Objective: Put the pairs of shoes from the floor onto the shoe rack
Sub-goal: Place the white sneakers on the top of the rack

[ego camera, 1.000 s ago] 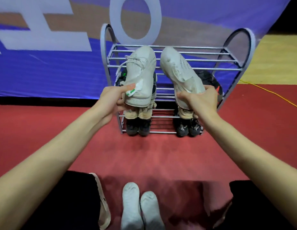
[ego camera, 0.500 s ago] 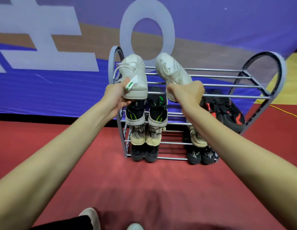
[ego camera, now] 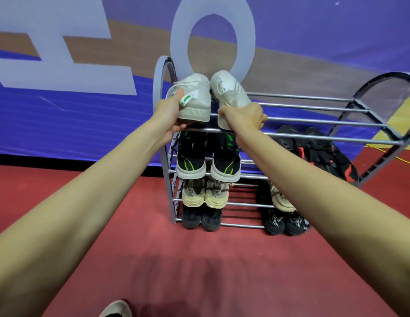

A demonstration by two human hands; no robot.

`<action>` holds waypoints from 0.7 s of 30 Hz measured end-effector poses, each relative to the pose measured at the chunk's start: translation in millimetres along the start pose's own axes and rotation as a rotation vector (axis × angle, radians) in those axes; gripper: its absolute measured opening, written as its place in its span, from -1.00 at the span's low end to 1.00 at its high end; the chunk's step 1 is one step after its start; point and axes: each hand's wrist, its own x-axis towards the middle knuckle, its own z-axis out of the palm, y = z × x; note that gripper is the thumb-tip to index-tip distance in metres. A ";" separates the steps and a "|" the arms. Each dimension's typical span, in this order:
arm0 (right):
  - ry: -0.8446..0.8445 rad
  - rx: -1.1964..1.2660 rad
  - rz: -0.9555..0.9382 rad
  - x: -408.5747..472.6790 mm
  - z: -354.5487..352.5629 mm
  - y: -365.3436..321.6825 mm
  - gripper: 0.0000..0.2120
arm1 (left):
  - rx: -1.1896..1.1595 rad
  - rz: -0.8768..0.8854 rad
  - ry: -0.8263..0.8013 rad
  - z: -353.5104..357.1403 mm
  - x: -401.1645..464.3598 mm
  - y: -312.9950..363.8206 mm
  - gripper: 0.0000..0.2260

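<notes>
A grey metal shoe rack (ego camera: 314,120) with several tiers stands on the red floor against a blue banner. My left hand (ego camera: 171,115) grips the heel of a white sneaker (ego camera: 192,97) with a green tab. My right hand (ego camera: 244,116) grips the heel of the matching white sneaker (ego camera: 229,92). Both shoes sit at the left end of the top tier, toes pointing away, touching each other at the toes. Whether their soles rest fully on the bars I cannot tell.
Lower tiers hold black-and-green sneakers (ego camera: 208,156), beige sneakers (ego camera: 204,193), black shoes (ego camera: 201,219) at the bottom left, black-and-red shoes (ego camera: 323,152) and more black shoes (ego camera: 284,221) on the right. The right part of the top tier is bare bars. A beige shoe toe (ego camera: 117,308) shows below.
Both hands have carried the white sneakers forward and left, down onto the left end of the top tier. The shoes have come together, and the camera has moved closer to the rack.
</notes>
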 end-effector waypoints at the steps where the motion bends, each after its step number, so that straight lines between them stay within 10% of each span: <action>1: -0.014 -0.002 -0.012 -1.0 -0.1 2.2 -0.37 | 0.005 -0.001 -0.007 -1.8 0.7 -1.6 -0.59; 11: -0.084 -0.045 -0.300 -13.3 -15.5 31.1 -0.45 | 0.349 0.256 0.003 -3.9 -20.8 -24.2 -0.83; 21: -0.185 -0.167 -0.480 -62.8 -49.9 74.4 -0.41 | 0.662 0.359 0.239 -20.6 -51.8 -61.2 -0.60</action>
